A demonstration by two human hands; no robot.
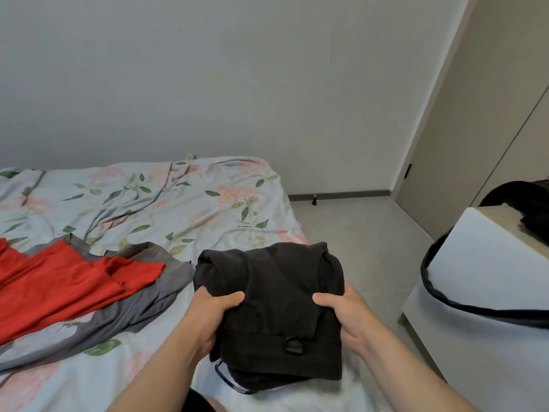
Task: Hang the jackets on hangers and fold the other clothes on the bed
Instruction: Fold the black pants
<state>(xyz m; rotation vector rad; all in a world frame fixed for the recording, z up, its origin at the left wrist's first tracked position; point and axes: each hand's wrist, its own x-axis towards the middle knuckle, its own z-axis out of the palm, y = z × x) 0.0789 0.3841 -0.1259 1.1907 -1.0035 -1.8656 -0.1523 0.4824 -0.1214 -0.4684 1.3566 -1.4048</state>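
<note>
1. Grip state. Both hands are clenched on the folded dark garment [273, 292]. The left hand [212, 312] grasps its left edge and the right hand [341, 312] its right edge. The only fingers [233, 298] I can see are the thumbs, pressed on top. The rest are hidden under the cloth.

2. Position. The garment sits between the two sets of fingers, over the near corner of the bed [184, 203]. I cannot tell whether it rests on the sheet or is lifted clear.

3. Hazards, as I judge them:
- The bundle is several loose layers. Unequal pull from the two sides would let the lower layers slide out and open the fold.
- A cord loop [225, 379] hangs below the left fingers, and a buckle [292, 344] faces up between the hands. Either may catch on the sheet.
- The bed edge lies just right of the right fingers. Set down there, the garment could tip to the floor.
- A red-and-grey garment [74, 281] lies spread out, unfolded, just left of the left fingers. Setting the bundle down leftward would trap it.
</note>
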